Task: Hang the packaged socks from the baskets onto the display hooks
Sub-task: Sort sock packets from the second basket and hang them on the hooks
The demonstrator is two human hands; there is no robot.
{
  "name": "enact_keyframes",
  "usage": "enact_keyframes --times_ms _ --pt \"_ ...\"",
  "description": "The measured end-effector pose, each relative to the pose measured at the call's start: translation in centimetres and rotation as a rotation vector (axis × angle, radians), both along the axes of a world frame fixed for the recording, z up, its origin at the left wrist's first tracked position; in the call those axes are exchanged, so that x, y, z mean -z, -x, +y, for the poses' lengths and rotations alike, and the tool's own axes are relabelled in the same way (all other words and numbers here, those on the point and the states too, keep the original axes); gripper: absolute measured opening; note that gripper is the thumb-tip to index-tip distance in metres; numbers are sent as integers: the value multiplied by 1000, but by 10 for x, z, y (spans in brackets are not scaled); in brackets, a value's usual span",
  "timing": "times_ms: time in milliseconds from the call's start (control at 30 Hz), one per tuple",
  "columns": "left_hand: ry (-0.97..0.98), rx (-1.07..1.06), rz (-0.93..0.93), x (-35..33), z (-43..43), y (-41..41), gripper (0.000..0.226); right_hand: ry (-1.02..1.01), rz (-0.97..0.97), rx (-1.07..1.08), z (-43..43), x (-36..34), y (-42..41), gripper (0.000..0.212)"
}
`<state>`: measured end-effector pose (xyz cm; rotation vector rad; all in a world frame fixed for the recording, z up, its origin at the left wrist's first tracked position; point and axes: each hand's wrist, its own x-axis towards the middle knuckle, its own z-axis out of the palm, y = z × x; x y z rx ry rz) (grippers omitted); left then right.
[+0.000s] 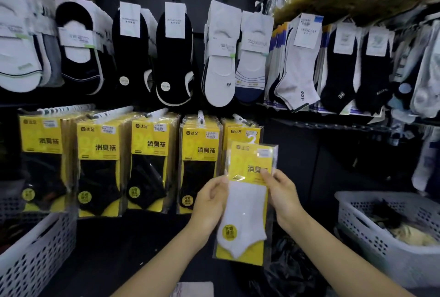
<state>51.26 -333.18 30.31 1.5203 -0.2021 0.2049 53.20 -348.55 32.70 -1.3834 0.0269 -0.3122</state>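
Note:
I hold a yellow pack of white socks upright in front of the display. My left hand pinches its left edge, and my right hand pinches its right edge, thumb on the yellow card. The pack's small white hanger sits just below the rightmost hook of the lower row and overlaps the yellow packs hanging there. Whether the hanger touches the hook I cannot tell. Several more hooks to the left carry yellow packs of black socks.
A white perforated basket with sock packs stands at the right. Another white basket stands at the lower left. An upper row of loose black and white socks hangs above. Dark plastic bags lie on the floor below my hands.

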Motion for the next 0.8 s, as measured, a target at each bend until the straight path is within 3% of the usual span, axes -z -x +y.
enact_keyframes --times_ms 167,300,433,567,800 --pt "-64 123 48 0 -12 1 21 11 -6 174 -15 -11 -15 12" --pt "-66 104 48 -5 -16 -6 41 120 -73 173 -11 -28 -32 9" --pt "-67 55 47 -5 -17 -16 46 236 -99 168 -3 -35 -50 32" --pt "-19 37 70 3 -18 -24 44 223 -36 150 0 -26 -69 21" --pt "-114 -3 173 49 -4 -26 48 176 96 298 -9 22 -63 34"
